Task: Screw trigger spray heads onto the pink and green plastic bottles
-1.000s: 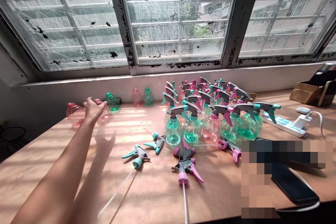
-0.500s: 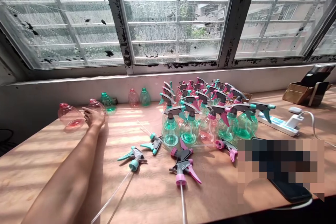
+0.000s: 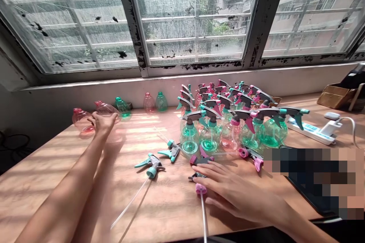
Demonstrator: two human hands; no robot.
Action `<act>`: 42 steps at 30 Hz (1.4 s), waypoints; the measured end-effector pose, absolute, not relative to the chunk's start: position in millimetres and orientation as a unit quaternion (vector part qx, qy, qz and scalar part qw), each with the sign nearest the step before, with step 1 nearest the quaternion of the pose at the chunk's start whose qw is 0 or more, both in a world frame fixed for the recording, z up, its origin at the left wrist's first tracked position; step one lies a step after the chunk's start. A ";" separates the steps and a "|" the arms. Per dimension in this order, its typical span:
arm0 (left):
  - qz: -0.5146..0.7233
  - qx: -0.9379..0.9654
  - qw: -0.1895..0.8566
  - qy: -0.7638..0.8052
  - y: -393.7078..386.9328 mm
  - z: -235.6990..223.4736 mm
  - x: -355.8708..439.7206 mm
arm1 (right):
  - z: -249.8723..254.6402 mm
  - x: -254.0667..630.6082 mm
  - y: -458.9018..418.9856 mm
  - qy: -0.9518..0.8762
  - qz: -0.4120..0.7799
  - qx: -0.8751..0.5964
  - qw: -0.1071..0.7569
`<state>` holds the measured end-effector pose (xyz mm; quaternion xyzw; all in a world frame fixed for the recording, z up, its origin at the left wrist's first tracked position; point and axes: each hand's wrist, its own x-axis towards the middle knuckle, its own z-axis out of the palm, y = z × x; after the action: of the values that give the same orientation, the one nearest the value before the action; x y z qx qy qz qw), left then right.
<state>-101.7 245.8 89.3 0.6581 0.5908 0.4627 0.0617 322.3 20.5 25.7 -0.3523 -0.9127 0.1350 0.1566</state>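
Observation:
My left hand (image 3: 101,122) reaches far left and curls its fingers on a clear pink bottle (image 3: 107,109) that lies tilted on the wooden table (image 3: 57,167). A second pink bottle (image 3: 80,120) lies just left of it. My right hand (image 3: 228,188) rests flat, fingers spread, over a pink and grey spray head (image 3: 199,183) whose clear tube (image 3: 203,212) runs toward the table's front edge. Two teal spray heads (image 3: 152,165) (image 3: 171,150) lie loose between my hands.
A dense cluster of assembled pink and teal spray bottles (image 3: 228,129) stands behind my right hand. Empty bottles (image 3: 155,102) and a green one (image 3: 122,107) sit by the wall. A power strip (image 3: 308,129) and a box (image 3: 336,97) are at right.
My right hand has come into view and settled on the pink spray head. My left hand stayed at the pink bottle, which now sits tilted under its fingers.

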 end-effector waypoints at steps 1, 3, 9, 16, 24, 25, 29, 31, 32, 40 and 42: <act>0.478 0.629 0.059 0.610 244.1 96.9 -99.8 | 19.6 319.0 21.8 -0.914 0.130 -0.355 0.147; 0.504 0.570 0.060 0.646 237.3 115.2 -93.3 | 8.7 317.5 19.9 -0.915 0.128 -0.358 0.135; 0.536 0.598 0.103 0.587 175.2 162.1 -44.5 | 1.5 326.2 12.6 -0.884 0.163 -0.409 0.156; 0.442 0.740 0.150 0.484 80.6 152.6 17.3 | -10.2 331.6 5.9 -0.835 0.236 -0.444 0.225; 0.217 0.778 0.305 0.504 15.8 103.0 2.2 | -19.9 375.5 4.2 -0.686 0.169 -0.535 0.463; 0.239 0.758 0.323 0.513 12.3 89.3 1.8 | -18.3 380.5 5.3 -0.655 0.147 -0.556 0.491; 0.290 0.712 0.383 0.513 6.6 34.0 7.8 | -10.7 388.8 6.8 -0.519 0.120 -0.638 0.556; 0.318 0.700 0.406 0.494 4.8 14.2 12.3 | -9.9 387.0 6.8 -0.501 0.094 -0.655 0.558; 0.334 0.695 0.414 0.484 3.7 6.8 14.2 | -10.4 385.0 6.9 -0.511 0.073 -0.652 0.556; 0.405 0.669 0.430 0.452 1.9 -20.4 21.7 | -25.2 355.9 5.2 -0.635 0.033 -0.580 0.509; 0.407 0.658 0.450 0.446 3.2 -23.2 23.1 | -30.5 347.2 2.7 -0.644 0.078 -0.576 0.498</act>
<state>23.1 3.2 -23.2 0.6580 0.4461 0.4066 0.4501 347.2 2.7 -30.5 -0.5757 -0.6439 0.0779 0.4979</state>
